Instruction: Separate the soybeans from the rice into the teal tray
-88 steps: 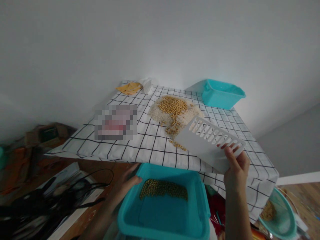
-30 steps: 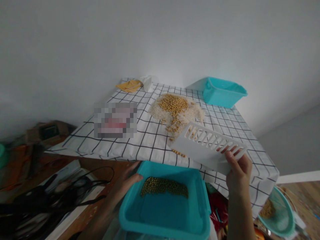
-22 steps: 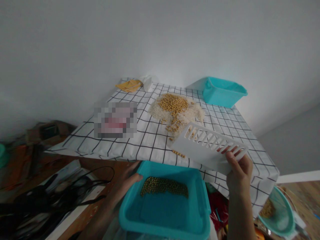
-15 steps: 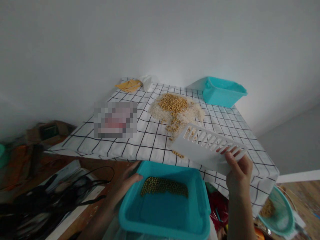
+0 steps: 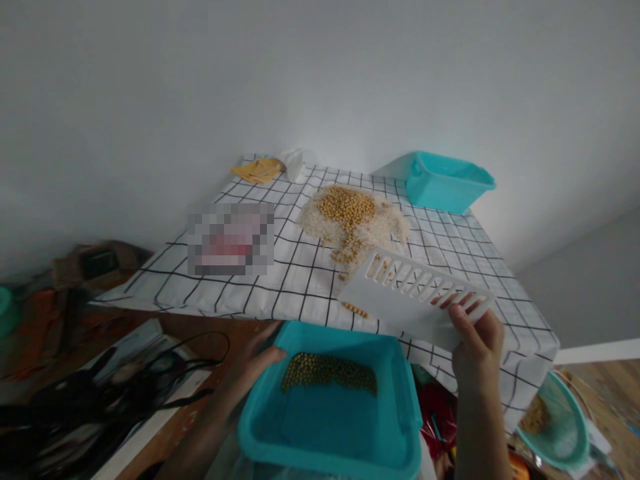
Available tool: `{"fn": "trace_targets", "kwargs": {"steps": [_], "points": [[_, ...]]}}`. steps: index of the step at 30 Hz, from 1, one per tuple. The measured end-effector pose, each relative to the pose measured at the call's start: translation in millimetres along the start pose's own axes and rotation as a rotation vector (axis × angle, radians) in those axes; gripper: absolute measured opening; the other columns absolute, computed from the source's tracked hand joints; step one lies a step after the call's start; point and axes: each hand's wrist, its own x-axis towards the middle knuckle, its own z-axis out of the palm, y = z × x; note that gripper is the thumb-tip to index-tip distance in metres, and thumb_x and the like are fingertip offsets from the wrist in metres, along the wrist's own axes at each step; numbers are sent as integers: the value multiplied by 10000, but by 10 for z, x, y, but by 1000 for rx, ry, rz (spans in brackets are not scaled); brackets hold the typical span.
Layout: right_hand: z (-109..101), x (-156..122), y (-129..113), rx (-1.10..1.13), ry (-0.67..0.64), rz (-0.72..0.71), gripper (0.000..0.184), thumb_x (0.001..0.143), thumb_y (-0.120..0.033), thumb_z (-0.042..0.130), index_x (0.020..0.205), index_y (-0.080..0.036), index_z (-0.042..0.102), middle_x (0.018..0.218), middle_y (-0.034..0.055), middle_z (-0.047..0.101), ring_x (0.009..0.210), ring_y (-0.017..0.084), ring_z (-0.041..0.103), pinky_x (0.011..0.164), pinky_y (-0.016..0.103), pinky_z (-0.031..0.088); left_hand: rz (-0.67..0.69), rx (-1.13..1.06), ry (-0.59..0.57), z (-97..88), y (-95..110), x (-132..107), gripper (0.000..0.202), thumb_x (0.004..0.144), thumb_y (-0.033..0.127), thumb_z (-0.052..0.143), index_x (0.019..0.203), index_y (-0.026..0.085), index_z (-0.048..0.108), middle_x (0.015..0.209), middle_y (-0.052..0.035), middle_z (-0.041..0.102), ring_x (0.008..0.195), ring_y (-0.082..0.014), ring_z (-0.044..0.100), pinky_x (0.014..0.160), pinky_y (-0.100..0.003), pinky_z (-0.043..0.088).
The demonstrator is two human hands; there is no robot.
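Note:
My left hand [image 5: 260,360] grips the left rim of a turquoise plastic bin [image 5: 333,457] just below the table's front edge, thumb over the rim. Yellow soybeans [image 5: 325,372] lie along the bin's far side. In my right hand [image 5: 477,337] is a white slotted plastic board [image 5: 400,307], held by its right end, fingers behind it and through the slots. Its left end hangs low over the cloth, close to some scattered soybeans [image 5: 355,310]. Behind it spreads a heap of white rice [image 5: 315,223] topped with soybeans [image 5: 347,205].
A second turquoise bin [image 5: 447,183] stands at the table's back right. A yellow cloth [image 5: 257,171] and a white crumpled item [image 5: 294,165] lie at the back left; a blurred-out item [image 5: 231,240] is nearer. Below right sits a light green basin [image 5: 560,427]; cables [image 5: 170,367] lie lower left.

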Motion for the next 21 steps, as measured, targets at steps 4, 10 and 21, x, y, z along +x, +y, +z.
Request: {"fn": "trace_targets", "kwargs": {"steps": [4,10,21], "points": [[-6,26,8,7,8,6,140,769,-323,710,740,-188,690,751,24,700,705,191,639,665,305,447,15,-33,-41,-29,-52,48,474,676,240,601,1133,174,706,846,-23,796,721,-239,683,641,-267,507],[-18,75,29,-11,37,17,143,769,-333,717,776,-192,695,775,22,711,699,184,631,663,302,443,36,-19,-81,-91,-202,183,503,671,279,611,1156,170,686,863,-22,787,731,-248,675,639,-279,495],[4,49,12,25,-26,-7,108,777,-293,708,726,-200,685,749,10,694,675,176,634,667,307,444,51,-62,-91,-77,-205,185,474,649,269,617,1107,188,709,892,-31,788,774,-258,674,643,-281,492]]}}
